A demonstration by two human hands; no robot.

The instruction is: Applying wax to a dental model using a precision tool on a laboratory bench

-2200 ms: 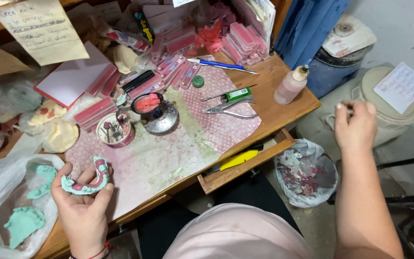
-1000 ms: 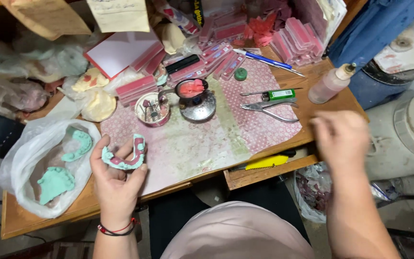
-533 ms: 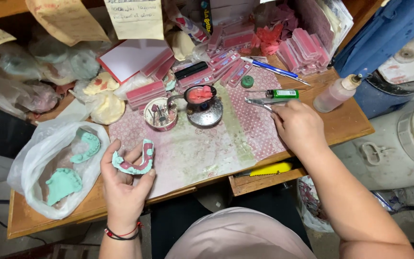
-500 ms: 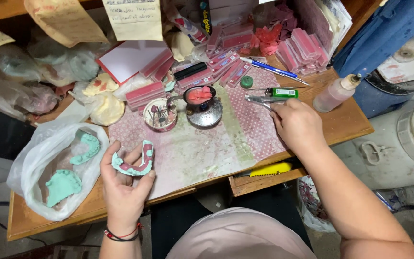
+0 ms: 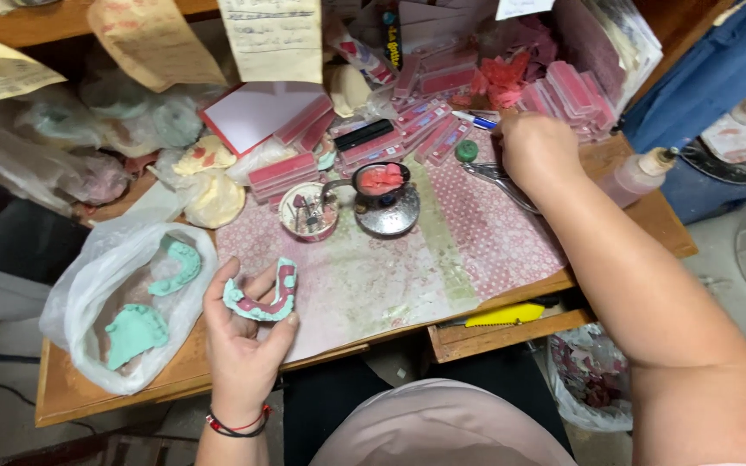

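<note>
The left hand (image 5: 243,345) cradles a green dental cast (image 5: 261,295) with pink wax over the near left of the surface (image 5: 373,285). The right hand (image 5: 535,151) closes, seemingly on metal pliers (image 5: 498,181), far right; a firm, steady grip suits.

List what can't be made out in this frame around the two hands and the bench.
- Head view: what the right hand grips, if anything; the hand covers it, only the metal pliers show beside it.
- Underside of the green dental cast: hidden by the left hand.
- Contents of the small round dish: too small.
- Yellow-handled tool: partly under the desk edge.
</note>
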